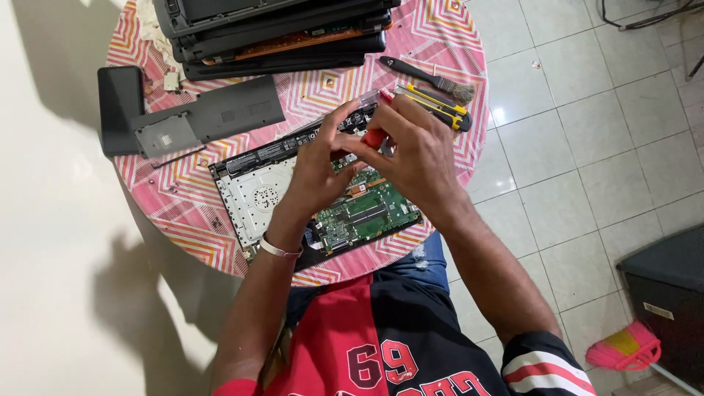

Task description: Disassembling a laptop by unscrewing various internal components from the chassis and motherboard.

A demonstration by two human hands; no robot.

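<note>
Over the opened laptop (293, 198) on the round table (183, 213) with its pink zigzag cloth, we bring both hands together. Our right hand (418, 158) closes around a red-handled screwdriver (375, 136), its fingers curled tight on the grip, and the tool stands over the upper edge of the laptop's exposed inside. Our left hand (319, 169), a silver bangle at its wrist, arches above the green circuit board (367, 214) with its fingertips pinched against the screwdriver beside the right hand; what lies under the fingertips we cannot tell. The laptop sits near the table's front edge, its silvery plate bare on the left. Just behind our hands lies a yellow and black utility knife (436, 106), and past it a black-handled brush (429, 77). A grey cover panel (213, 117) rests to the left, and a stack of dark laptops (279, 33) stands at the far edge.
</note>
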